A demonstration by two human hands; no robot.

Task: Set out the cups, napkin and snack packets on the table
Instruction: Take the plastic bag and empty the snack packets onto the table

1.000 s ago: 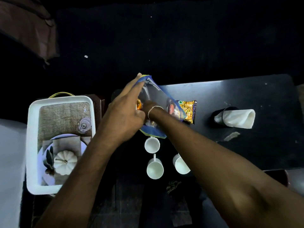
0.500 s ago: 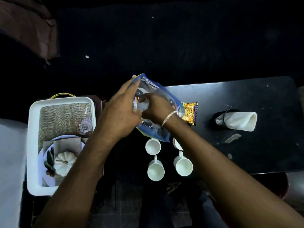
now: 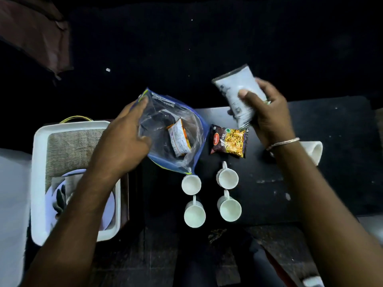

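Note:
My left hand (image 3: 122, 139) holds a clear zip bag (image 3: 182, 129) with a blue edge open above the table's left end; one orange-and-white snack packet (image 3: 179, 139) is still inside. My right hand (image 3: 267, 114) grips a white snack packet (image 3: 236, 94), lifted above the black table (image 3: 331, 162). A dark "Mixture" snack packet (image 3: 229, 140) lies flat on the table just below it. Several white cups (image 3: 227, 179) stand in two rows near the front edge. A rolled white napkin (image 3: 315, 150) lies behind my right wrist, partly hidden.
A white tray (image 3: 39, 162) on the left holds a burlap mat (image 3: 68, 150), a plate and folded cloth under my left forearm. A dark floor surrounds the table; a brownish cushion (image 3: 35, 32) sits at the top left.
My right hand has come out of the zip bag with the white packet and lifted it up to the right. The left hand still holds the bag open.

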